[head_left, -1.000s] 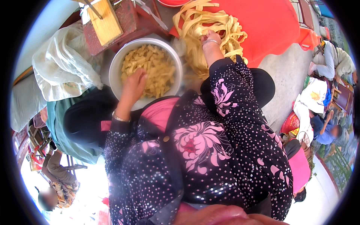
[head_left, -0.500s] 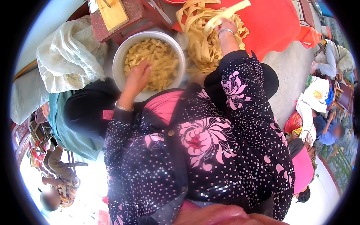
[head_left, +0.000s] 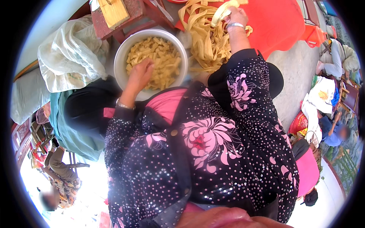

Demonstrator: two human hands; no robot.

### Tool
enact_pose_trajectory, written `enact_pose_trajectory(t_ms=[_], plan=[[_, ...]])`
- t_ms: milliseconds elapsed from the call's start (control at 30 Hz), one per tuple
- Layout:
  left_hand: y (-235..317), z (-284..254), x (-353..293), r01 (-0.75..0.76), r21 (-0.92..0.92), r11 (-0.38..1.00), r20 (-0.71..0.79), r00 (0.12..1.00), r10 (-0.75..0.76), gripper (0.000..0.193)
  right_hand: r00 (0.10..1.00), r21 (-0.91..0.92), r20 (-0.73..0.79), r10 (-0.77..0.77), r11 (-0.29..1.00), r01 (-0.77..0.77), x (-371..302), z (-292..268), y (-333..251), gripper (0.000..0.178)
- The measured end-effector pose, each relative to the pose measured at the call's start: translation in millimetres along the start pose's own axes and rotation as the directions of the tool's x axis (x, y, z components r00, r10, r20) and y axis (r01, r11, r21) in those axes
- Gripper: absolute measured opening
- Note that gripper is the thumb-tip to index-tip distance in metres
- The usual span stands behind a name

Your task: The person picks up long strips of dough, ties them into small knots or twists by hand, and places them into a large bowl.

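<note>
One flat, pale yellow ribbon-like strip (head_left: 220, 15) is up there in the right hand (head_left: 238, 17), and that grip is closed firmly around it! A silver-coloured bracelet (head_left: 235, 25) rings the wrist just behind. Right below, a loose, tangled heap of long tan-yellow strips (head_left: 207, 43) sprawls beside a smooth bright red sheet (head_left: 275, 26), overlapping its edge.

Across we go to the left hand (head_left: 142, 73), poised over a round white basin (head_left: 119, 68), fingers curled inward; whether this grip holds anything, I cannot tell from here. And look at that basin, crowded with short chopped yellow pieces (head_left: 161, 57)!

Outward now: a dark red wooden stool (head_left: 102, 27) stands just beyond the basin, a pale yellow wooden board (head_left: 114, 14) lying on top. Off to the left, a crumpled translucent plastic sheet (head_left: 68, 53) bunches up near the basin, with teal-green cloth (head_left: 72, 129) below it. Over at the far right, well apart from the action, a person in blue (head_left: 330, 131) appears by a white bag (head_left: 321, 95).
</note>
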State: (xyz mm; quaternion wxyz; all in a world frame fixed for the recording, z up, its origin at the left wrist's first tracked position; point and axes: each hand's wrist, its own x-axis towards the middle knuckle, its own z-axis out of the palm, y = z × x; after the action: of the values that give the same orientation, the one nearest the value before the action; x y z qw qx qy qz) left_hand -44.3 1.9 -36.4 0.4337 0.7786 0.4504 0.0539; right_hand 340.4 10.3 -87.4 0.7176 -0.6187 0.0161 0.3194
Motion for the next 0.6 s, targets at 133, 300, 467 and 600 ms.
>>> enact_pose_trajectory(t_ms=[133,300,467,600], plan=[[-0.6,2.3,0.5,-0.019,-0.011,1.0,-0.009,1.0,0.019,0.014,0.982,0.092,0.11,-0.155,0.985,0.145,20.6,-1.6,-23.2,0.012],[-7.6,2.9,1.7,-0.025,-0.017,1.0,0.034,0.999,0.026,0.016,0.908,0.164,0.346,-0.238,0.968,0.191,26.3,-9.9,-43.9,0.005],[21.0,5.1,7.4,-0.054,-0.151,0.987,0.023,0.998,0.058,0.022,0.85,0.004,0.483,-0.211,0.971,0.24,-48.4,-0.9,-50.0,0.005],[81.6,15.7,25.9,-0.055,-0.458,0.887,-0.04,0.998,0.041,0.038,0.798,-0.195,0.555,-0.235,0.896,0.4,-111.5,0.4,-9.3,0.009]])
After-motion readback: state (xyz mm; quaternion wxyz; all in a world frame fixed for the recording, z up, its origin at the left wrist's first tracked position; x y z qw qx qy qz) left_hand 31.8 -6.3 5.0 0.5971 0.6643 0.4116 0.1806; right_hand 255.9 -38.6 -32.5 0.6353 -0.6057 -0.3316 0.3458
